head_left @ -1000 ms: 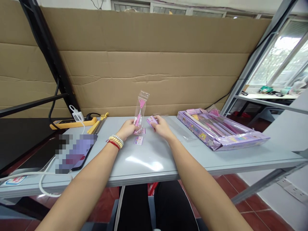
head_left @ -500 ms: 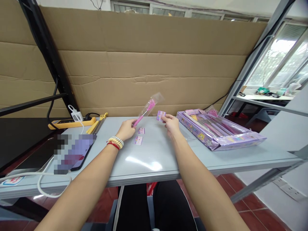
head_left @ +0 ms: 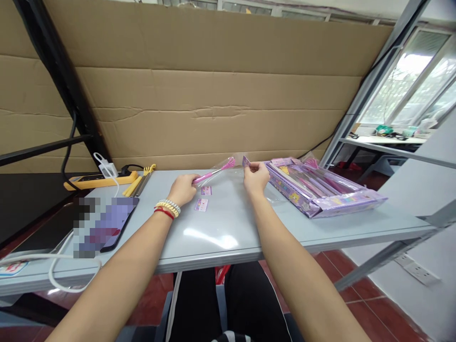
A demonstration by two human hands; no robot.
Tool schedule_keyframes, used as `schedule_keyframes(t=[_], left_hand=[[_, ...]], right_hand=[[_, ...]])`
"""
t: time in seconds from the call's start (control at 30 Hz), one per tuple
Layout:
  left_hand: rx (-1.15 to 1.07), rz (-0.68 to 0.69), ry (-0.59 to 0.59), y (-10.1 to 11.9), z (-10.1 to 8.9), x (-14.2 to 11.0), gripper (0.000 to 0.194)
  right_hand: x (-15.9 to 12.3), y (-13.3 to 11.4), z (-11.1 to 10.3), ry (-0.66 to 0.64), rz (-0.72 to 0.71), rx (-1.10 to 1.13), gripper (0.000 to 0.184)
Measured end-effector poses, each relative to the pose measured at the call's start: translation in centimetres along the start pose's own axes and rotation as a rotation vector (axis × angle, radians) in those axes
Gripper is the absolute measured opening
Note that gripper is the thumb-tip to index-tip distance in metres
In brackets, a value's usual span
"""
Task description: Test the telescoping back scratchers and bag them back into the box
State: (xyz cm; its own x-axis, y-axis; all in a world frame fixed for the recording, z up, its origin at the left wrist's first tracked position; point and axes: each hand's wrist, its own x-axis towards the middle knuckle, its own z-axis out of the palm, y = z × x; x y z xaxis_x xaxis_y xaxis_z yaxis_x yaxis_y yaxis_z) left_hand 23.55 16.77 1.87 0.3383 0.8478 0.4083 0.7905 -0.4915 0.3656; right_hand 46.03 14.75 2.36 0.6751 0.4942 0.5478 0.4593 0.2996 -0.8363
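Observation:
My left hand (head_left: 183, 191) is closed round the handle of a pink back scratcher (head_left: 213, 174) in a clear plastic sleeve. The scratcher tilts up to the right, its claw end away from me. My right hand (head_left: 257, 178) pinches a small purple card (head_left: 246, 161), seen nearly edge-on, at the far end of the sleeve; whether it also grips the plastic I cannot tell. Below the scratcher, two more small cards lie flat: an upper card (head_left: 206, 190) and a lower card (head_left: 201, 204).
A purple display box (head_left: 299, 197) of wrapped back scratchers stands at the right. On the left are yellow back scratchers (head_left: 141, 181), a yellow power strip (head_left: 101, 180) with a white charger (head_left: 108, 167), a phone (head_left: 121, 228) and a white cable (head_left: 53, 270). Cardboard (head_left: 221, 90) walls the back.
The scratcher's claw end has lowered and swung right, towards my right hand. The card in my right hand has turned from face-on to nearly edge-on and now meets the sleeve's end.

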Motion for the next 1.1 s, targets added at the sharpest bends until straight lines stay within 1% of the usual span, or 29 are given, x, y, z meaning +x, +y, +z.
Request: schedule_keyframes(t=[0.17,0.3,0.4,0.5,0.67,0.77,0.9,1.1], left_hand=[[0.003,0.010,0.030,0.0,0.0,0.0,0.045],[-0.031,0.057,0.038,0.2,0.0,-0.1,0.043],[-0.072,0.115,0.025,0.4,0.0,-0.2,0.043],[-0.110,0.151,0.012,0.5,0.0,-0.3,0.043],[-0.116,0.129,0.020,0.4,0.0,-0.3,0.042],[-0.126,0.155,0.009,0.3,0.1,-0.3,0.042],[-0.141,0.202,-0.005,0.3,0.1,-0.3,0.042],[-0.157,0.193,0.045,-0.1,0.0,-0.1,0.041]], right_hand=[[-0.3,0.4,0.3,-0.016,-0.151,-0.133,0.005],[-0.7,0.5,0.5,-0.045,-0.200,-0.211,0.003],[-0.9,0.5,0.4,-0.056,-0.228,-0.258,0.007],[-1.0,0.4,0.2,-0.050,-0.239,-0.291,0.008],[-0.7,0.7,-0.1,0.003,-0.220,-0.351,0.007],[-0.5,0.8,-0.1,0.006,-0.219,-0.372,0.010],[-0.4,1.0,-0.2,0.022,-0.223,-0.364,0.014],[0.2,1.3,-0.1,0.085,-0.269,-0.282,0.013]])
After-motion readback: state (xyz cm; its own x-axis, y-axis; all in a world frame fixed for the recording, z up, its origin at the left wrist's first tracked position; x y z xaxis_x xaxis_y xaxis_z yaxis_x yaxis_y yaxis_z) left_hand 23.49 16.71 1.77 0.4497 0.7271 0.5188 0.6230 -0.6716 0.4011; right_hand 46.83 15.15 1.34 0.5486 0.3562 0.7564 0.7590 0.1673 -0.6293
